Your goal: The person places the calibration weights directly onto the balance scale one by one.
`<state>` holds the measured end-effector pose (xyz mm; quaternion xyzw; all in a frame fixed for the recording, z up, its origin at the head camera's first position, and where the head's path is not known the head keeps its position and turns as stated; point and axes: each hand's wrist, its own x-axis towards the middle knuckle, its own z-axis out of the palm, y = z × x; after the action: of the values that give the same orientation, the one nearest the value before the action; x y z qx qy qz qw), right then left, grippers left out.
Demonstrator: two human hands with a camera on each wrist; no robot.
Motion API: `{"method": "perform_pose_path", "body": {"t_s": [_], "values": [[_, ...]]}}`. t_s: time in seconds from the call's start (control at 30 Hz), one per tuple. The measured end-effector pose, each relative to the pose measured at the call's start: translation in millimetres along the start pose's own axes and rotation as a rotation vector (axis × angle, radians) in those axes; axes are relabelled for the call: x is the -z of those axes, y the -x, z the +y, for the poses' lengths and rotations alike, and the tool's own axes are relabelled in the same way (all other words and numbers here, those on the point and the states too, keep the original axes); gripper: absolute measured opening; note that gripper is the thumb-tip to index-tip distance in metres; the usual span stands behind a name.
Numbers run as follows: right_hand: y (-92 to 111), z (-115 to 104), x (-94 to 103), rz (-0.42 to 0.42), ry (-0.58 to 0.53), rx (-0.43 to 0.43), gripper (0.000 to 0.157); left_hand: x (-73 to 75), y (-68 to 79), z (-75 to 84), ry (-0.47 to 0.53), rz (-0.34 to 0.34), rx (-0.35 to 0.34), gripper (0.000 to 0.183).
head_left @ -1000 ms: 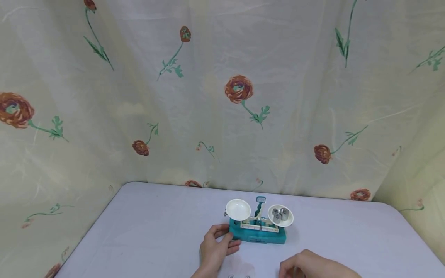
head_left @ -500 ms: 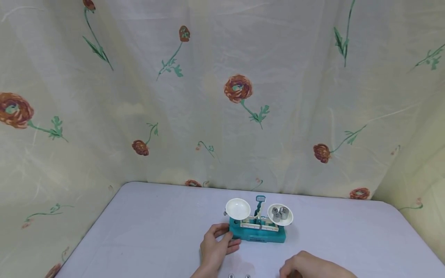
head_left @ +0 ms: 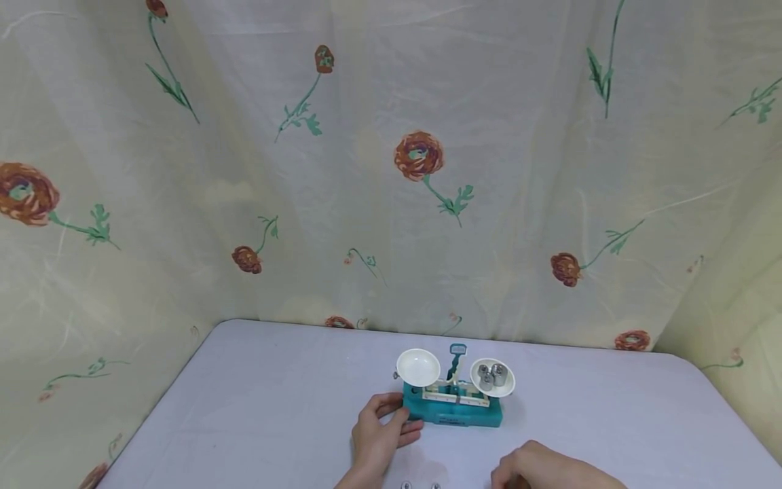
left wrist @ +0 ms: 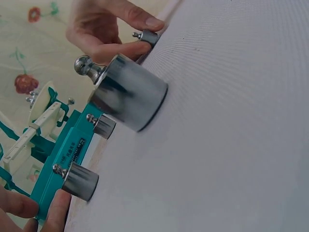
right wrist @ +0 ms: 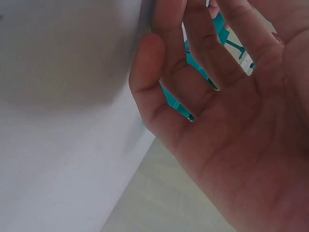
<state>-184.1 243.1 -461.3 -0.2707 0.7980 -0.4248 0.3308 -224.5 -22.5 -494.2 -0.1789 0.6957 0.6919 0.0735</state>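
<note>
A teal balance scale (head_left: 453, 413) with two white pans stands on the table. My left hand (head_left: 377, 431) grips the left end of its base, thumb in front. Three metal weights (head_left: 492, 377) sit in the right pan; the left pan (head_left: 418, 368) holds nothing. My right hand (head_left: 531, 468) is low at the front right. In the left wrist view its thumb and forefinger pinch a small knobbed weight (left wrist: 148, 36) close to the tabletop. The right wrist view shows the curled fingers (right wrist: 147, 63) from the palm side, hiding that weight.
Nearer the left wrist camera stand a large weight (left wrist: 130, 94), a small weight (left wrist: 104, 126) and a medium weight (left wrist: 81, 182). The white-covered table (head_left: 275, 394) reaches a flowered curtain (head_left: 489, 204) behind and at both sides.
My right hand has shifted slightly since the first frame, its wrist a little further left, then stayed still. My left hand and the balance scale have not moved.
</note>
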Motion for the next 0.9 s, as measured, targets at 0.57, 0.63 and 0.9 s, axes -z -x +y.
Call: {"method": "perform_pose_path", "body": {"t_s": [0.57,0.63,0.9], "values": [[7.1,-22.8,18.6,0.168,0.173,-0.093,0.012,0.8,-1.4,0.3,0.009,0.000,0.005,0.032],[7.1,-25.1,21.9,0.199,0.195,-0.117,0.011,0.9,-1.5,0.5,0.010,-0.001,0.005,0.032],[6.3,-26.0,30.0,0.275,0.276,-0.081,0.019,0.6,-1.7,0.1,0.007,-0.009,0.010,0.034]]}}
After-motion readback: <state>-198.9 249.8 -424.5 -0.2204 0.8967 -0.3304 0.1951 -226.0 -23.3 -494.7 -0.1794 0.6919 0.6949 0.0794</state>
